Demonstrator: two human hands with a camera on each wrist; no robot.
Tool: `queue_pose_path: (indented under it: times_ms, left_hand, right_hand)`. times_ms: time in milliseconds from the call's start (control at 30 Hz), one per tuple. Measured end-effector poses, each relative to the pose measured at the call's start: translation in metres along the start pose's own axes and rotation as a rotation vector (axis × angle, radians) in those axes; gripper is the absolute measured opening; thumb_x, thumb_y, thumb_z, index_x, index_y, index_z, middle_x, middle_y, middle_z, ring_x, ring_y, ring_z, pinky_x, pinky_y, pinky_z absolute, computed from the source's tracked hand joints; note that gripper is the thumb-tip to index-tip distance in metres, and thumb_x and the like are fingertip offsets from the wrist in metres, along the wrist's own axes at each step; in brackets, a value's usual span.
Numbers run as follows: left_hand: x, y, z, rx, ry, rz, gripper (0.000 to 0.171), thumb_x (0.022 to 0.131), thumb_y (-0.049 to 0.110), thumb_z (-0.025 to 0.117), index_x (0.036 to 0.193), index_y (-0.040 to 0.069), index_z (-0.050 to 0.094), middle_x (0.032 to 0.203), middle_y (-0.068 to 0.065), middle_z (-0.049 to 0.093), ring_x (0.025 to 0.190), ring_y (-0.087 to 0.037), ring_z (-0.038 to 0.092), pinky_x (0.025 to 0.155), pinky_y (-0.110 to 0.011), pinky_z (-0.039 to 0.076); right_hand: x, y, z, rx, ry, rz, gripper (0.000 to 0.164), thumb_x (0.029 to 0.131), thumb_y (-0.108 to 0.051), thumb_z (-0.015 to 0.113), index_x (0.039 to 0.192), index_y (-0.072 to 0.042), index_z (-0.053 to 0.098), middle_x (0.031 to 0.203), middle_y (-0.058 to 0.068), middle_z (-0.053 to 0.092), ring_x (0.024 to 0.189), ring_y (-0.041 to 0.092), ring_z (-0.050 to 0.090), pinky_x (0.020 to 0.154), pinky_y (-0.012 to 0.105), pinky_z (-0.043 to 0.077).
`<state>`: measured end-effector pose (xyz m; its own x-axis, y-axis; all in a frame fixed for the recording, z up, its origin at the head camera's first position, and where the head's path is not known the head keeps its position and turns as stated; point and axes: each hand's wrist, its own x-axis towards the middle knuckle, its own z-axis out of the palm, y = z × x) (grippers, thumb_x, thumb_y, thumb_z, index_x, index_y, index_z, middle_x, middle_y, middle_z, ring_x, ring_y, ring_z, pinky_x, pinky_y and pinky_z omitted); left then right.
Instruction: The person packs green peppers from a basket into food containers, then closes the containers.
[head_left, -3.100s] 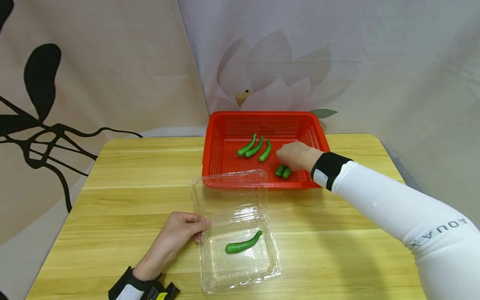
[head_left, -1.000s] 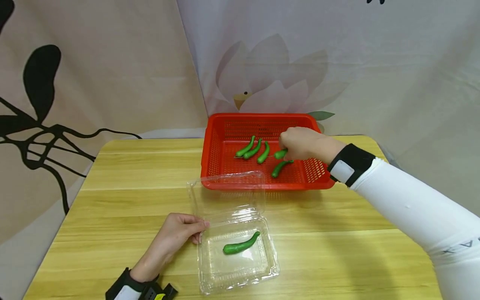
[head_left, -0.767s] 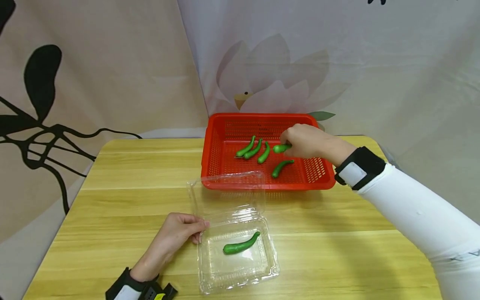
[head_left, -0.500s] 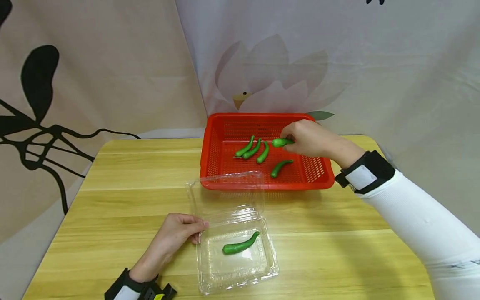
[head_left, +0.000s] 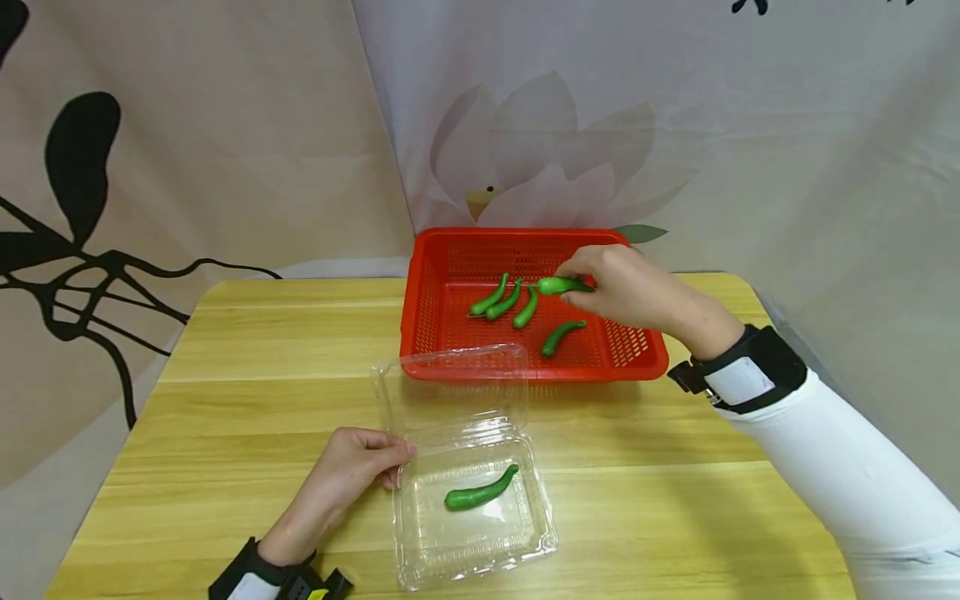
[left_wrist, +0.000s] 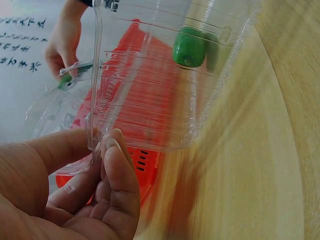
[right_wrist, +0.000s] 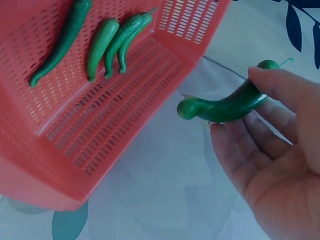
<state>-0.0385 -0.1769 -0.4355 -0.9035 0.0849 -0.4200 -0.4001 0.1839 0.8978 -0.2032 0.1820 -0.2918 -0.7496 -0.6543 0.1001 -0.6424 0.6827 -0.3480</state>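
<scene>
My right hand [head_left: 622, 283] holds a curved green chili pepper [head_left: 557, 286] between thumb and fingers, raised over the right part of the red basket [head_left: 652, 362]. In the right wrist view this pepper [right_wrist: 227, 107] has its thin stem at the far end, with the basket off to the left. Below, my left hand [head_left: 356, 458] pinches the left edge of a clear plastic clamshell box [head_left: 517, 542] close to its hinge. The box's lid [head_left: 450, 392] is folded back and overlaps the basket's front rim. One green chili pepper [head_left: 480, 492] lies in the box's bottom half.
Three chili peppers [head_left: 504, 302] lie side by side in the basket, left of the right hand. Another chili pepper [head_left: 561, 338] lies nearer its front wall. All stands on a wooden table [head_left: 247, 375], with a printed cloth [head_left: 285, 125] behind it.
The right hand went down among the peppers in the basket, took one and lifted it, its wrist shifting right and toward the person. The left hand and box stay put.
</scene>
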Motion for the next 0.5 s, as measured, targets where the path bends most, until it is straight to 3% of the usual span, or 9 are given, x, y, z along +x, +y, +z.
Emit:
queue_pose_path:
  times_ms: [500]
  left_hand:
    - [-0.001,-0.003,-0.001,0.006,-0.002,0.013,0.023,0.093,0.013,0.08,0.091,-0.01,0.076,0.068,-0.005,0.065,0.059,-0.015,0.06,0.057,-0.027,0.054]
  right_hand:
    - [-0.011,-0.018,0.002,0.052,0.074,-0.008,0.023,0.094,-0.008,0.078,0.117,-0.007,0.076,0.108,0.001,0.071,0.089,0.017,0.058,0.073,0.035,0.049]
